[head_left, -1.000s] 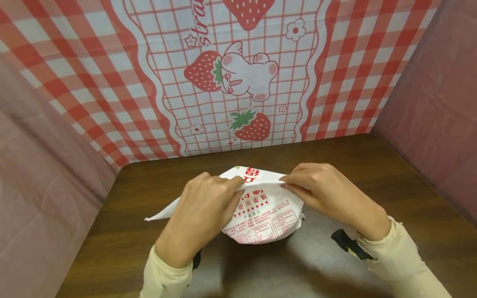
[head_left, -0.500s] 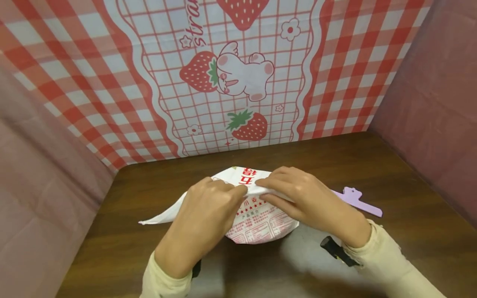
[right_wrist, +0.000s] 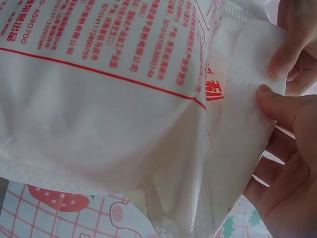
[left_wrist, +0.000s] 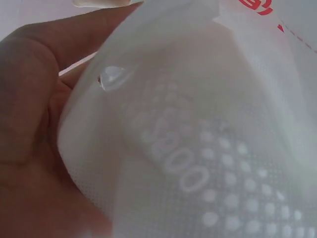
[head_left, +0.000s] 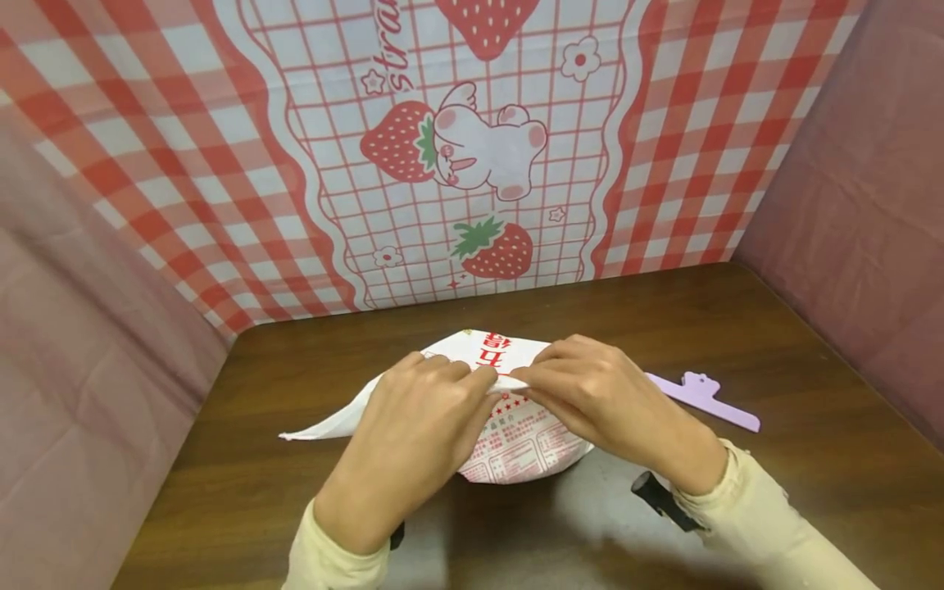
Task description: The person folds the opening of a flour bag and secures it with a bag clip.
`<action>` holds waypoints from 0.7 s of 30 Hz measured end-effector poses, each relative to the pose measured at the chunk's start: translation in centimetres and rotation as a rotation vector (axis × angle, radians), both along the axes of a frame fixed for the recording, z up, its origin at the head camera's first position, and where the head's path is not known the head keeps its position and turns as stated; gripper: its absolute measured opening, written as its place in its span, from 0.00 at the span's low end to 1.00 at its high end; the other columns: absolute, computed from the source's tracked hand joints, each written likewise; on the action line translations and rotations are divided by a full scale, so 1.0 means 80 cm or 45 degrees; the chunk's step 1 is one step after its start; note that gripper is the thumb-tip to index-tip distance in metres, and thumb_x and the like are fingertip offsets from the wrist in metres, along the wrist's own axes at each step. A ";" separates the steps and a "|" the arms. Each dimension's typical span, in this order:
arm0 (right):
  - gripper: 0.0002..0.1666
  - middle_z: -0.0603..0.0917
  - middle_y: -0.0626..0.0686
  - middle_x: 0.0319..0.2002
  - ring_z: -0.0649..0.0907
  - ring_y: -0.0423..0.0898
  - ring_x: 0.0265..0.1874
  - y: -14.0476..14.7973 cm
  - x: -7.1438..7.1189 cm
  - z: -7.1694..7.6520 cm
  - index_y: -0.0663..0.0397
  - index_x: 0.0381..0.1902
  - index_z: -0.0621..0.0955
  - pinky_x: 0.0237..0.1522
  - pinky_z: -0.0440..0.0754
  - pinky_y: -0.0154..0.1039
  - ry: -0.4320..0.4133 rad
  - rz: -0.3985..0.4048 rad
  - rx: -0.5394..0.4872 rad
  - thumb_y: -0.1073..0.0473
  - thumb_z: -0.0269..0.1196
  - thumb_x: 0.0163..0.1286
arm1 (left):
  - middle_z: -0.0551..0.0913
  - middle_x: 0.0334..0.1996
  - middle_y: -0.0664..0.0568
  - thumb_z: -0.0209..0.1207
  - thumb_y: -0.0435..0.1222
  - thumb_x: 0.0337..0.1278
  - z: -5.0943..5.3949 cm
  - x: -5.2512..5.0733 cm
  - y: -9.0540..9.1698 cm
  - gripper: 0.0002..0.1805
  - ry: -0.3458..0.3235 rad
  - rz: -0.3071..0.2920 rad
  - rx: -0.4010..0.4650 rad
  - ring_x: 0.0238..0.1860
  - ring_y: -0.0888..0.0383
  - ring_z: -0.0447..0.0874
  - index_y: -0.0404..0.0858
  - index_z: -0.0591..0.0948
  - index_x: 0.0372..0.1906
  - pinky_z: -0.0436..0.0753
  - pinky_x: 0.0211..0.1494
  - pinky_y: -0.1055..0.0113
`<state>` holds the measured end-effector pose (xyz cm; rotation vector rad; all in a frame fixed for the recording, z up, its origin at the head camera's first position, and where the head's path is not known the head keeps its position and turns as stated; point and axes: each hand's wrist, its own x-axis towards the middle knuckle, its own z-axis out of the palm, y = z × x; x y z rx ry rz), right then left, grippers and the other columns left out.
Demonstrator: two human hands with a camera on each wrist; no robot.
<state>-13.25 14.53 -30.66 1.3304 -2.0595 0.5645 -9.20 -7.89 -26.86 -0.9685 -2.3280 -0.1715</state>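
Observation:
A white flour bag with red print sits mid-table, its top edge folded over toward the person. My left hand pinches the folded edge from the left. Close beside it, my right hand pinches the same edge, the fingertips of both hands nearly meeting. From below, the right wrist view shows both thumbs pressing the white folded strip. Semi-see-through bag film fills most of the left wrist view, with the left hand curled at its side. One loose bag corner sticks out to the left.
A light purple bag clip lies on the brown wooden table, just beyond the right hand. Behind the table hangs a strawberry-patterned checked cloth. Pink curtains stand at both sides.
My right hand has moved left along the bag's edge, closer to the left hand. The fold now sits lower over the print. The purple clip has come into view behind the right hand.

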 end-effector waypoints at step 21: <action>0.03 0.86 0.42 0.33 0.83 0.39 0.33 0.017 -0.003 0.010 0.48 0.37 0.87 0.36 0.82 0.39 -0.143 -0.103 0.070 0.57 0.69 0.65 | 0.73 0.12 0.59 0.62 0.35 0.63 0.001 -0.004 -0.005 0.16 -0.012 0.040 -0.017 0.17 0.57 0.75 0.45 0.75 0.19 0.66 0.23 0.66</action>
